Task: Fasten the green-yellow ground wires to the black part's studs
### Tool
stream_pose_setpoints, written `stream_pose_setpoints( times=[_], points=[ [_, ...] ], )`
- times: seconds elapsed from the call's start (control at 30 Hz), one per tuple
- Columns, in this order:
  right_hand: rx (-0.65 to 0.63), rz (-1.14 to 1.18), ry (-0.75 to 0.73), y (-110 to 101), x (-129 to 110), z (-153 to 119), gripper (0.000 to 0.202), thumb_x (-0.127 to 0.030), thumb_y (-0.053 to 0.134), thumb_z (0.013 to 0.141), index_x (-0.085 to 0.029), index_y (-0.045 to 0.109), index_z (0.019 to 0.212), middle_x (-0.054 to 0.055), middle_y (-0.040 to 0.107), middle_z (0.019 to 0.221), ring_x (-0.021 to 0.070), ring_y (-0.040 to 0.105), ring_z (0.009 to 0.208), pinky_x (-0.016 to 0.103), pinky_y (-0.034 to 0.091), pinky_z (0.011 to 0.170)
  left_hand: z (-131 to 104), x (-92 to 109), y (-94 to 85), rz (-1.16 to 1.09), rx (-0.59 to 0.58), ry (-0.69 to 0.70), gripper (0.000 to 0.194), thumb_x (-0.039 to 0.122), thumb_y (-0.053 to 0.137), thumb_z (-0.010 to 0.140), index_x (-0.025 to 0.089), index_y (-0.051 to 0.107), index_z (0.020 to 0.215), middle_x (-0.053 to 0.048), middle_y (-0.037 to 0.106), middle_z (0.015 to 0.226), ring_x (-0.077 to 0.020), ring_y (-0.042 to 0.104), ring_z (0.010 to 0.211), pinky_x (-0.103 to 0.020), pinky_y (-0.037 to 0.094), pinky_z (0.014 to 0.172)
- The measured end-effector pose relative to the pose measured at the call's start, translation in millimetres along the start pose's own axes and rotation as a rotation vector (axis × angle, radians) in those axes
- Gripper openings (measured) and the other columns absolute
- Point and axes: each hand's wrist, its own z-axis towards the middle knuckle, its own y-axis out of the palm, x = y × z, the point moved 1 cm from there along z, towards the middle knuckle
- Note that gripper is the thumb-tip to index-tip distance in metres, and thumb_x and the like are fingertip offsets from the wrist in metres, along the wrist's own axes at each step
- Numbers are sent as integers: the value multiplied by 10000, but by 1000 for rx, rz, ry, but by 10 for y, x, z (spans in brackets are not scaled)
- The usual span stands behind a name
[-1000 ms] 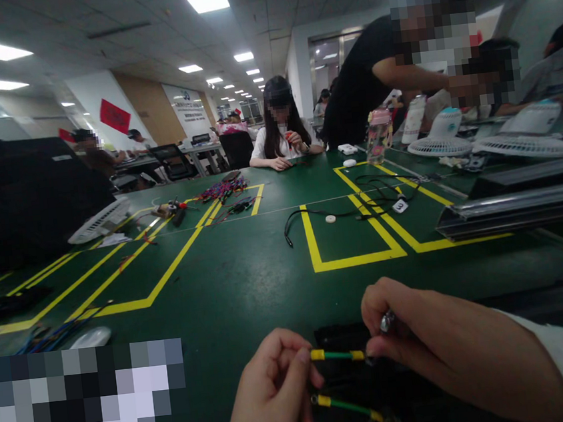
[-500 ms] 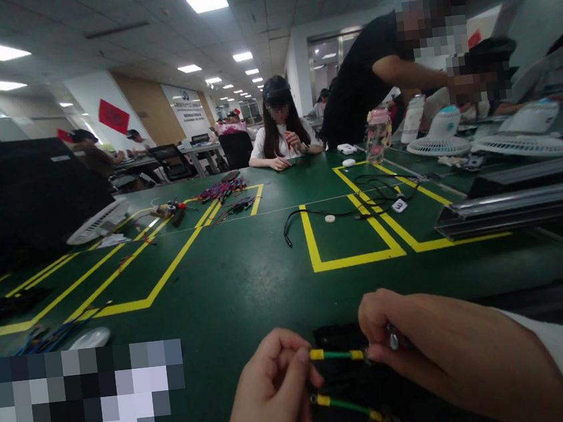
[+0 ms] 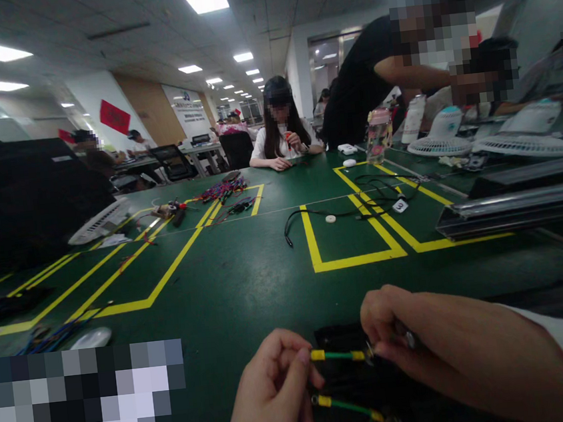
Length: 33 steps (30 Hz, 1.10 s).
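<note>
Green jumper wire (image 3: pixel 337 355) with yellow sleeves at both ends spans the gap between the two hands, low in the view and just above the near edge of the green work table (image 3: pixel 247 268). The left hand (image 3: pixel 274 400) pinches its left yellow end between thumb and fingertips. The right hand (image 3: pixel 441 348) pinches the other end, fingers curled tight around a small metal part at the terminal. A second green wire (image 3: pixel 347 407) with the same yellow sleeves runs just below the first, from the left hand's fingers down to a metal ring terminal lying on a black pad (image 3: pixel 349 378) under both hands.

Farther out on the table, yellow tape lines (image 3: pixel 352 260) mark off rectangles. A black cable (image 3: pixel 312 218) curls across one of them beside a small white disc (image 3: pixel 330 218). Coloured wire bundles (image 3: pixel 222 190) lie well apart on the left half, near a white desk fan (image 3: pixel 99 221) laid flat. A pink-lidded bottle (image 3: pixel 378 135) stands at the far side, where other people sit and lean over the table.
</note>
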Motion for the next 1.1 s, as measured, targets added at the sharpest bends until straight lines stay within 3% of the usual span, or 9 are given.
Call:
stream_pose_setpoints(
  times=[0.13, 0.23, 0.47, 1.1],
  points=[
    [127, 118, 14, -99, 36, 16, 51, -209, 486, 904, -241, 454, 882, -1, 635, 759, 177, 608, 605, 294, 467, 557, -8, 24, 12, -1, 10, -3, 190, 363, 582, 876, 183, 550, 827, 34, 651, 609, -37, 473, 323, -123, 300, 336],
    [192, 73, 30, -84, -1, 56, 113, -181, 531, 877, -237, 439, 843, -26, 596, 660, 155, 569, 505, 261, 442, 486, -8, 36, 16, -10, 9, -8, 191, 367, 581, 876, 183, 552, 834, 37, 648, 609, -35, 472, 323, -123, 292, 339],
    [148, -22, 62, -5, -129, 128, 266, -23, 586, 785, -232, 425, 809, -53, 575, 606, 154, 573, 453, 242, 407, 448, -4, 30, 11, -10, -3, -12, 194, 371, 584, 876, 183, 555, 837, 27, 661, 613, -41, 473, 337, -128, 338, 341],
    [96, -104, 10, 65, -118, 96, 264, -16, 591, 787, -229, 437, 813, -57, 585, 605, 164, 588, 460, 236, 331, 433, -7, 44, 20, -8, 0, -14, 212, 382, 595, 874, 177, 552, 841, 20, 672, 617, -30, 468, 331, -111, 314, 335]
  ],
)
